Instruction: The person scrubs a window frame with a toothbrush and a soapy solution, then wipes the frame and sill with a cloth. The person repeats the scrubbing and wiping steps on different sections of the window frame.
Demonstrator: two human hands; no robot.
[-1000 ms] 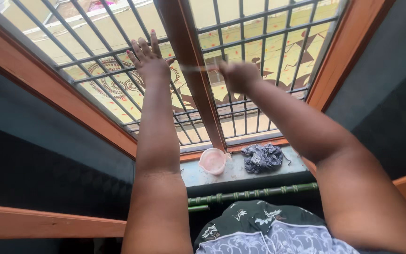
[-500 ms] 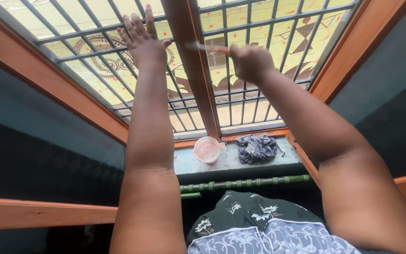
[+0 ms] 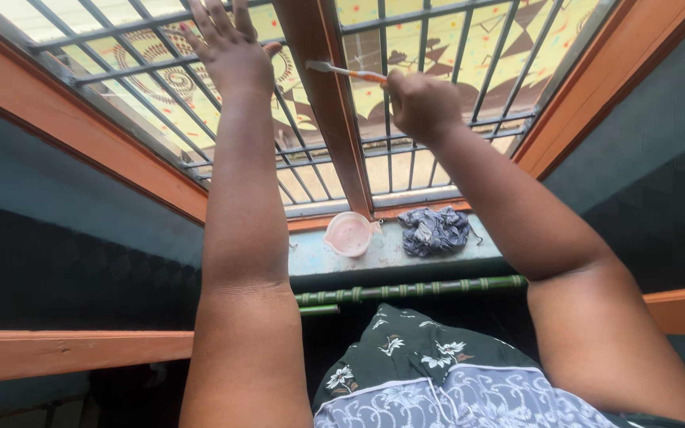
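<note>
My right hand is closed around a small brush with an orange and white handle. Its head rests against the brown wooden centre post of a window. My left hand lies flat with spread fingers on the grey metal window grille, left of the post. Both arms reach up and forward. Below, on the pale sill, stand a small pink bowl and a crumpled dark patterned cloth.
An orange-brown wooden frame borders the window, with dark walls on both sides. A green bamboo-like pole runs under the sill. A wooden rail crosses at lower left. My flowered dark garment fills the bottom.
Both hands have shifted higher in view along the window. The brush now shows sharply against the centre post, having been blurred in motion earlier. The bowl and cloth have stayed put.
</note>
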